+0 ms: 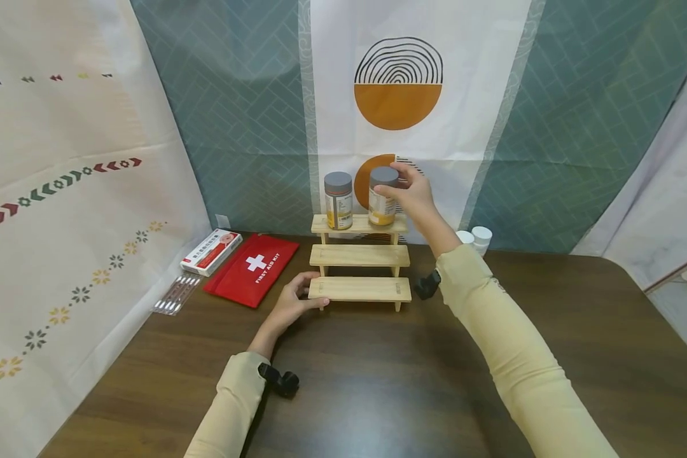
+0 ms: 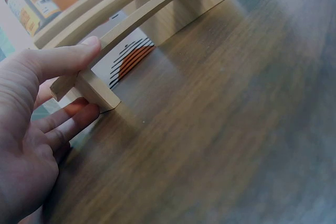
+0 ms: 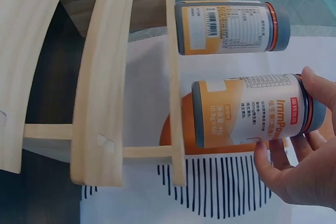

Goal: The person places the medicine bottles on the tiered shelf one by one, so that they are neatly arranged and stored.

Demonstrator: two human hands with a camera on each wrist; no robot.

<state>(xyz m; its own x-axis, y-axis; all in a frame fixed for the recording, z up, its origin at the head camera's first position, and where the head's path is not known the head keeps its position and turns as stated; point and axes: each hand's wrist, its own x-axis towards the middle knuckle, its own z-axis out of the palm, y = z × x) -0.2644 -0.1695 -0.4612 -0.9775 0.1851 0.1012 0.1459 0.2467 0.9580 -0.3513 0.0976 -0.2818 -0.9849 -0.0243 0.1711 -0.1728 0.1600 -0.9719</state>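
Note:
My right hand (image 1: 415,192) grips a supplement bottle (image 3: 252,111) with a grey lid and a white and orange label, fingers and thumb around its lid end. The bottle is upright, its base close over the right part of the top tier of a three-step wooden rack (image 1: 359,256). A matching bottle (image 1: 339,202) stands on the left part of that tier. At the left end of the bottom step, my left hand (image 1: 291,302) holds the rack, thumb over the board and fingers by the leg (image 2: 97,90).
Left of the rack lie a red first aid pouch (image 1: 253,270), a white and red medicine box (image 1: 211,252) and a clear pack of swabs (image 1: 176,294). White-capped bottles (image 1: 481,236) stand behind the right forearm. A patterned curtain (image 1: 252,114) hangs behind the brown table (image 1: 372,388).

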